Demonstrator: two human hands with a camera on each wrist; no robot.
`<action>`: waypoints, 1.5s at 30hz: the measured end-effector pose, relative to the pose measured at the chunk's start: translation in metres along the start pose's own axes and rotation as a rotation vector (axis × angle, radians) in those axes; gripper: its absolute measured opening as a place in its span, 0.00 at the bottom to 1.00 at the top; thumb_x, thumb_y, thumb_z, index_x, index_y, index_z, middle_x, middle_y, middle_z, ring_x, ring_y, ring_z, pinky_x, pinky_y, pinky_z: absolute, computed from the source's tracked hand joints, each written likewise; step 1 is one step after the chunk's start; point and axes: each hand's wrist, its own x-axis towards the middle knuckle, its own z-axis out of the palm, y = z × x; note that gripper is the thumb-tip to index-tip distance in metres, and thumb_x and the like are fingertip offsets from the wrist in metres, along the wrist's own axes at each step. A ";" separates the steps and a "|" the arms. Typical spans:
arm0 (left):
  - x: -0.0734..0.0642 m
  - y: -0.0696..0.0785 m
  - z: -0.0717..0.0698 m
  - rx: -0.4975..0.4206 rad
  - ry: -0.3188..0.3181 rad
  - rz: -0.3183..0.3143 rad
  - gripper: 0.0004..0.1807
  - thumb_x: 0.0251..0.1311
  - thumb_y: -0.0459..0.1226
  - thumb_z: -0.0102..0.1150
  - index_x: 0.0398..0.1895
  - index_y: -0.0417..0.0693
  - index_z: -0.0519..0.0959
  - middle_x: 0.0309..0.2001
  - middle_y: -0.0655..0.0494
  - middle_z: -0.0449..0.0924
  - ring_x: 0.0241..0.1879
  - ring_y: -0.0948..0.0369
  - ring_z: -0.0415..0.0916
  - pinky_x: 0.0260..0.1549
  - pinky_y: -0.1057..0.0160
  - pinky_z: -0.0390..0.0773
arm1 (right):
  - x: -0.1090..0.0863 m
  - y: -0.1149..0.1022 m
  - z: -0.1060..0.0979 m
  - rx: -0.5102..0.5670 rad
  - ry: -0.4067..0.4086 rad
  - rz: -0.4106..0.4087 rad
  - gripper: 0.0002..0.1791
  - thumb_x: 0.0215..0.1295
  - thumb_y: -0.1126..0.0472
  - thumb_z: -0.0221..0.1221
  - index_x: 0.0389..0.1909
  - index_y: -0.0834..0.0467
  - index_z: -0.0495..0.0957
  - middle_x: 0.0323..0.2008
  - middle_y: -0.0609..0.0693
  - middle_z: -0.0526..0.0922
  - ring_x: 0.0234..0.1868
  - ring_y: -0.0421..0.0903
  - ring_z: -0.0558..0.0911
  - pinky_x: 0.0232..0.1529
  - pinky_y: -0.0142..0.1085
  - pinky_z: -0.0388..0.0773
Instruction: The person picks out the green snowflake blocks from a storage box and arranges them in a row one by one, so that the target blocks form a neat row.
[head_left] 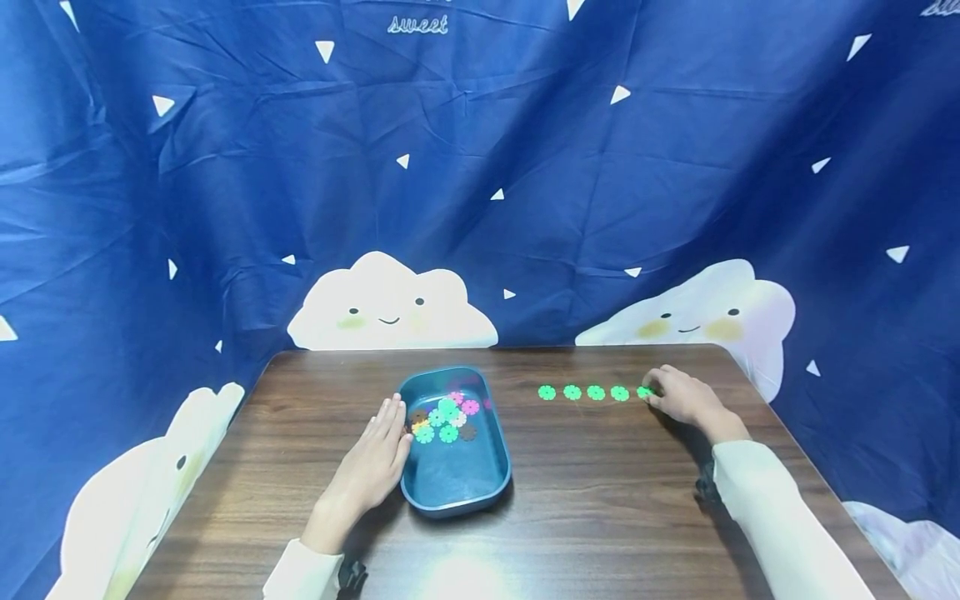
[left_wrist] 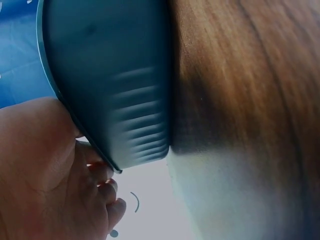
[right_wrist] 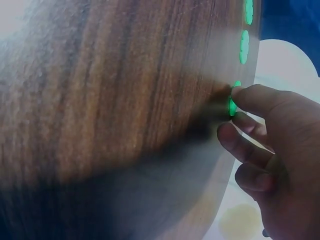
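My left hand (head_left: 369, 461) rests along the left rim of a blue-green tray (head_left: 457, 482), its fingers straight. In the left wrist view the palm and fingers (left_wrist: 50, 140) lie against the edge of the tray (left_wrist: 115, 65). At the far right of the table, my right hand (head_left: 684, 397) pinches a green flower-shaped disc (head_left: 644, 392) at the right end of a row. The right wrist view has the thumb and a fingertip at this disc (right_wrist: 233, 102), which is at the tabletop. Other green discs (head_left: 596, 392) lie flat to its left, spaced apart.
Inside the tray are several loose flower discs, among them a pink disc (head_left: 470, 407), a brown disc (head_left: 468, 432) and a green disc (head_left: 448, 433). The wooden table (head_left: 592, 508) ends at a blue curtain (head_left: 525, 208) printed with clouds.
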 end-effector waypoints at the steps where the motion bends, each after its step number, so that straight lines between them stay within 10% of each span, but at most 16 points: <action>1: 0.000 0.000 0.000 0.003 0.002 0.001 0.33 0.85 0.43 0.44 0.83 0.30 0.56 0.85 0.37 0.51 0.85 0.41 0.49 0.82 0.39 0.58 | 0.000 0.000 0.001 -0.001 0.000 -0.004 0.12 0.69 0.59 0.67 0.50 0.59 0.84 0.45 0.55 0.82 0.47 0.57 0.85 0.47 0.63 0.82; 24: 0.000 -0.002 0.004 0.002 -0.015 -0.015 0.34 0.85 0.43 0.43 0.83 0.32 0.54 0.86 0.38 0.49 0.86 0.43 0.47 0.83 0.40 0.56 | 0.002 -0.013 -0.008 0.043 0.050 -0.006 0.11 0.73 0.61 0.63 0.52 0.59 0.84 0.46 0.56 0.88 0.48 0.60 0.87 0.46 0.62 0.83; 32: 0.000 -0.002 0.003 0.010 -0.010 -0.002 0.34 0.85 0.43 0.43 0.83 0.30 0.56 0.85 0.37 0.50 0.86 0.41 0.48 0.83 0.40 0.56 | 0.018 -0.055 -0.025 0.020 0.076 -0.098 0.03 0.72 0.57 0.63 0.39 0.50 0.83 0.36 0.44 0.88 0.33 0.42 0.82 0.37 0.50 0.83; 45: 0.000 0.001 -0.001 0.000 -0.022 -0.011 0.34 0.85 0.44 0.42 0.83 0.32 0.55 0.86 0.38 0.49 0.86 0.42 0.47 0.83 0.40 0.56 | 0.038 -0.164 -0.032 -0.026 0.090 -0.321 0.04 0.71 0.55 0.66 0.35 0.48 0.84 0.30 0.40 0.85 0.32 0.41 0.82 0.36 0.47 0.84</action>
